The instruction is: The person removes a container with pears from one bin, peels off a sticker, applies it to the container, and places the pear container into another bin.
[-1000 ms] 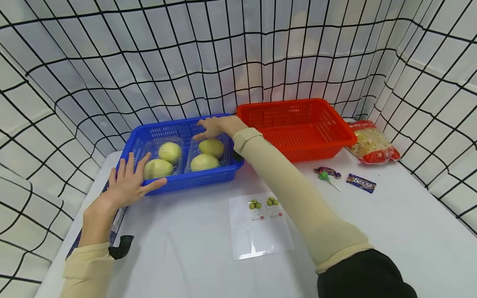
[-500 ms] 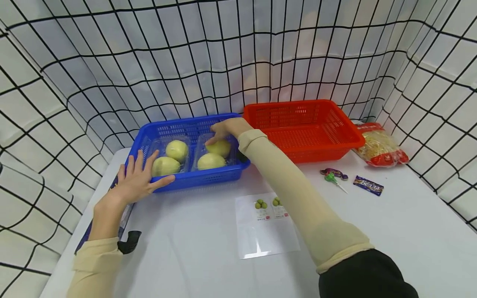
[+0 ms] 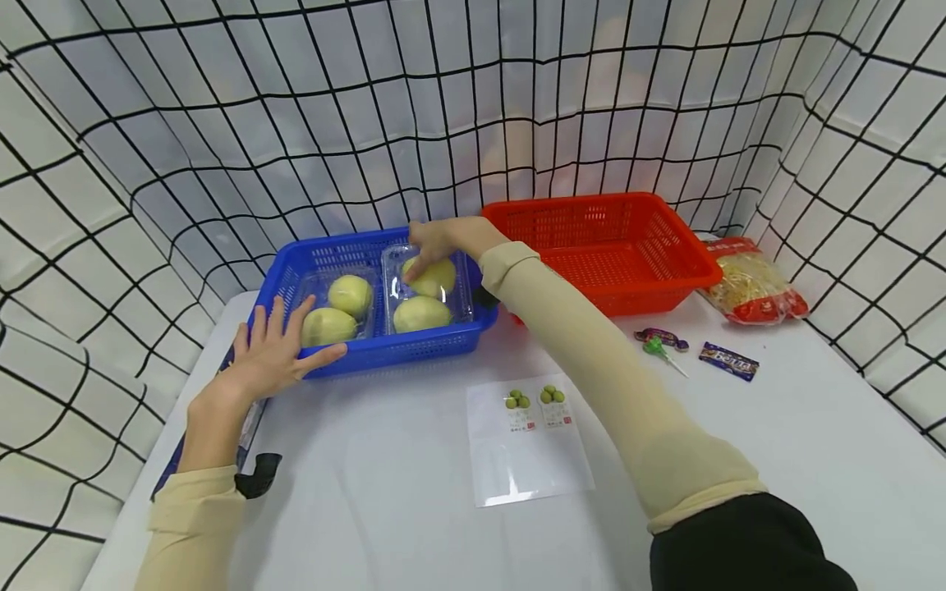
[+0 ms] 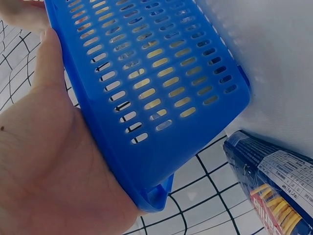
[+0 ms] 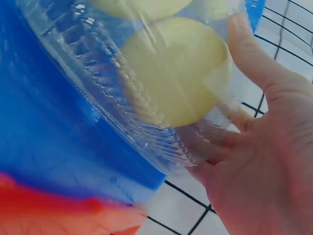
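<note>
A: Clamshell pack [image 3: 427,289] with two pale yellow fruits sits in the right half of the blue basket [image 3: 384,349], its far end tilted up off the basket floor. The right hand [image 3: 443,240] has its grip on that far edge, fingers curled under the clear plastic and thumb over the top; the right wrist view shows the same hold [image 5: 254,142] pressed against the lid over one fruit [image 5: 178,68].

B: And the other hand?

A: The left hand [image 3: 275,355] lies flat with fingers spread against the basket's near-left corner, its grip open and holding nothing; the left wrist view shows the palm [image 4: 44,161] pressed on the slotted wall [image 4: 156,73].

B: Room around it?

A: A second clamshell pack [image 3: 332,308] lies just beside it on the left, touching or nearly so. The red basket [image 3: 665,271] stands just beside the blue one's right wall. The netted wall is close behind both baskets. Above the pack the space is open, and the tabletop [image 3: 369,492] in front is bare up to a sticker sheet [image 3: 526,435].

B: What differs from half a second ago?

A: The pack's far end has risen; before, it lay flat in the basket. The left hand has not moved.
</note>
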`<state>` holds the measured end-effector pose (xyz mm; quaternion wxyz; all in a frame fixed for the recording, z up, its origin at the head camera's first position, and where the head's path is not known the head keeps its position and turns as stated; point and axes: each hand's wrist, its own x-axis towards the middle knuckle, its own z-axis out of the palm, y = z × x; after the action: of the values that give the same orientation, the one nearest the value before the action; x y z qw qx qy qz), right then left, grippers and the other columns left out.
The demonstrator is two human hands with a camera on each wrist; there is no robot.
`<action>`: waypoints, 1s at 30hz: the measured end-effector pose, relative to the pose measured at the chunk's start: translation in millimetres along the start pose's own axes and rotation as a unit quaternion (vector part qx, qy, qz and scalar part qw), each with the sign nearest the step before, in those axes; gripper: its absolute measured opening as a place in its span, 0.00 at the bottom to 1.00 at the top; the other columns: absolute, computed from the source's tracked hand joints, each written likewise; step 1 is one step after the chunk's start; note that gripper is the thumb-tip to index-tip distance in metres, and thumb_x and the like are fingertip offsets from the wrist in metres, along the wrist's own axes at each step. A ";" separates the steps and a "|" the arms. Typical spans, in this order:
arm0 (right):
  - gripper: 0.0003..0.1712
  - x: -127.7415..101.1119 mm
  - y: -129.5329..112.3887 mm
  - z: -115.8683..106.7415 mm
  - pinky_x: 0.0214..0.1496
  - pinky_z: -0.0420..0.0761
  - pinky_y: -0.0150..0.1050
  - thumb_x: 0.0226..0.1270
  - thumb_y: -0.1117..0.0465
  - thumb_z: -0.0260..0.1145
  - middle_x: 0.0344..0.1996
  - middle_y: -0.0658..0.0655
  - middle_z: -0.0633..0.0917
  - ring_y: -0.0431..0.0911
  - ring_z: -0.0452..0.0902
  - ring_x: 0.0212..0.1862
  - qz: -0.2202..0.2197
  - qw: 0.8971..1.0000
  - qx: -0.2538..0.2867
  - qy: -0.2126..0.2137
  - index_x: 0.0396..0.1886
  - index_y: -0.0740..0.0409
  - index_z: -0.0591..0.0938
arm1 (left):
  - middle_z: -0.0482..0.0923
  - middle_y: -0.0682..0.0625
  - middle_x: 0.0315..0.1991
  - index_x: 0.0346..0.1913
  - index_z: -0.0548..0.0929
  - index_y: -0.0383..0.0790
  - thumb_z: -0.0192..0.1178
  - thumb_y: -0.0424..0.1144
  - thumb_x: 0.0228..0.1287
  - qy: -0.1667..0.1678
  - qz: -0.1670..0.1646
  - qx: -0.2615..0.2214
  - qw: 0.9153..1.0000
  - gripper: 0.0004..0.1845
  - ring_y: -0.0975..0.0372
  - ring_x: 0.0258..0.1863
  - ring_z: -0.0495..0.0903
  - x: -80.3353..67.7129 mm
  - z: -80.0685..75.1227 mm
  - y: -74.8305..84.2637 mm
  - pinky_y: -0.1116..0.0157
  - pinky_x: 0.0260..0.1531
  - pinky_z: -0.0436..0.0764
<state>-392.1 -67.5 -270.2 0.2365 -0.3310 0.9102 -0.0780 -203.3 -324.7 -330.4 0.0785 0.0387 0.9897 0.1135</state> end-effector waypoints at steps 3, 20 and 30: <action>0.63 -9.0 4.9 -4.8 0.85 0.59 0.46 0.66 0.37 0.70 0.79 0.61 0.63 0.51 0.58 0.81 -0.015 1.000 0.016 0.017 0.81 0.63 0.44 | 0.23 0.22 0.79 0.83 0.32 0.43 0.46 0.78 0.66 0.002 0.001 -0.002 1.000 0.60 0.24 0.76 0.24 1.3 -1.5 1.4 0.25 0.72 0.29; 0.45 -51.6 9.0 6.2 0.32 0.68 0.36 0.56 0.32 0.76 0.30 0.51 0.74 0.45 0.70 0.32 -0.057 0.975 -0.022 0.214 0.57 0.53 0.63 | 0.22 0.22 0.79 0.83 0.32 0.42 0.46 0.77 0.67 0.006 0.009 -0.014 1.000 0.60 0.24 0.76 0.24 -1.2 4.6 0.7 0.25 0.72 0.29; 0.44 -114.4 7.7 3.8 0.27 0.69 0.35 0.54 0.28 0.74 0.29 0.51 0.73 0.46 0.72 0.29 0.038 0.931 0.074 0.356 0.52 0.50 0.63 | 0.18 0.24 0.79 0.83 0.30 0.43 0.46 0.76 0.69 -0.004 0.012 -0.017 1.000 0.59 0.25 0.76 0.22 0.7 0.6 0.5 0.25 0.71 0.27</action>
<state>-318.1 11.6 -232.4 -0.0760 -0.2281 0.9382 -0.2488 -203.8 -324.1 -331.0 0.0816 0.0497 0.9868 0.1310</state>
